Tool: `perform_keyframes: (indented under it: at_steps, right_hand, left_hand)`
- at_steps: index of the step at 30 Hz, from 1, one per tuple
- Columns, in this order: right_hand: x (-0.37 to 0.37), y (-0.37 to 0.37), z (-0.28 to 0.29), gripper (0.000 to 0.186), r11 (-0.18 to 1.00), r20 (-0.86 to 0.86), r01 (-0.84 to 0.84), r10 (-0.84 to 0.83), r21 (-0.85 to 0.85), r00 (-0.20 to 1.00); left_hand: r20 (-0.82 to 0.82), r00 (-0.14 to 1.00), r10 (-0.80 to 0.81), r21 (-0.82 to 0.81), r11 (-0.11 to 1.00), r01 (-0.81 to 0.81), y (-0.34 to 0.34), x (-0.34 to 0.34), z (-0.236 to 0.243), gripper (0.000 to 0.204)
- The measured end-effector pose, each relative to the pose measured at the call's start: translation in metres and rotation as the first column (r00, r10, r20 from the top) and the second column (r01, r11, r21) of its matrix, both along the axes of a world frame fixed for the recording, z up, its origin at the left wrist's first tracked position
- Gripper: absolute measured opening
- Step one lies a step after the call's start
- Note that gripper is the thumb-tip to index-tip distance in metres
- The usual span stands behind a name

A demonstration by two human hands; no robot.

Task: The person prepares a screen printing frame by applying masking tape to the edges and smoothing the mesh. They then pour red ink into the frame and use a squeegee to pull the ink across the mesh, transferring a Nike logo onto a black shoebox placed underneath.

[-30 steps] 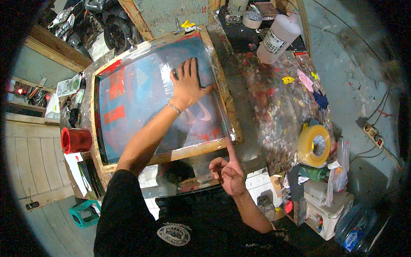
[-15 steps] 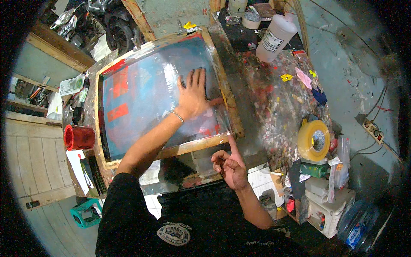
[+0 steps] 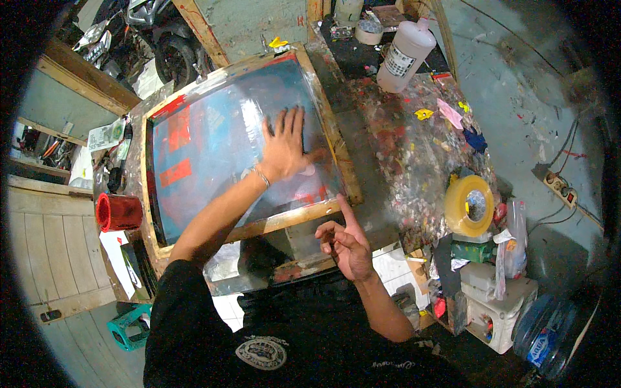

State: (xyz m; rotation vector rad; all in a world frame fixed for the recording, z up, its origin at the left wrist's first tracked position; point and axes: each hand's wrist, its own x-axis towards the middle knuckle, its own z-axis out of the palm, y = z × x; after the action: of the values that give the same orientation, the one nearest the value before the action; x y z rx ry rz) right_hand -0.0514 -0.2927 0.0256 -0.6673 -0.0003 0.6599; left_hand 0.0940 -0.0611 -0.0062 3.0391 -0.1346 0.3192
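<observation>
A wood-framed screen point(image 3: 348, 176) with blue mesh point(image 3: 207, 136) and red patches lies tilted across the worktable point(image 3: 414, 181). My left hand point(image 3: 283, 145) rests palm down on the right half of the mesh, fingers spread and empty, a bracelet at the wrist. Below it, my right hand point(image 3: 346, 249) is turned palm up with the index finger extended to the frame's lower right corner and touching it; the other fingers curl loosely with nothing in them. A red container point(image 3: 119, 213) stands just left of the frame.
Right of the screen are a yellow tape roll point(image 3: 456, 213), a plastic bottle point(image 3: 398, 64) and coloured scraps point(image 3: 448, 113). A power strip point(image 3: 553, 184) lies farther right, a water jug point(image 3: 543, 333) lower right, a green stool point(image 3: 126, 326) lower left. A motorbike point(image 3: 174, 55) stands beyond.
My left hand has slid a little down the mesh, toward me. My right index finger stays at the frame's corner. The whole view has shifted slightly.
</observation>
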Motion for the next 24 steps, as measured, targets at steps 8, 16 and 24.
perform_keyframes:
  at_steps: [8,16,24]
  right_hand:
    - [0.001,0.001,0.006,0.09,0.997,0.025,-0.026,0.027,-0.073,0.999]
    - [0.002,0.009,0.017,0.084,0.946,0.143,-0.041,0.092,-0.322,0.985]
    - [-0.01,0.009,0.026,0.057,0.925,0.186,-0.112,0.19,-0.364,0.964]
  left_hand:
    - [-0.007,1.0,0.005,-0.084,0.996,-0.006,-0.005,0.002,0.003,0.113]
    - [-0.005,1.0,-0.016,-0.04,0.999,0.016,-0.021,-0.016,0.0,0.109]
    - [-0.099,0.983,-0.152,-0.011,0.988,0.152,-0.036,-0.042,0.008,0.115]
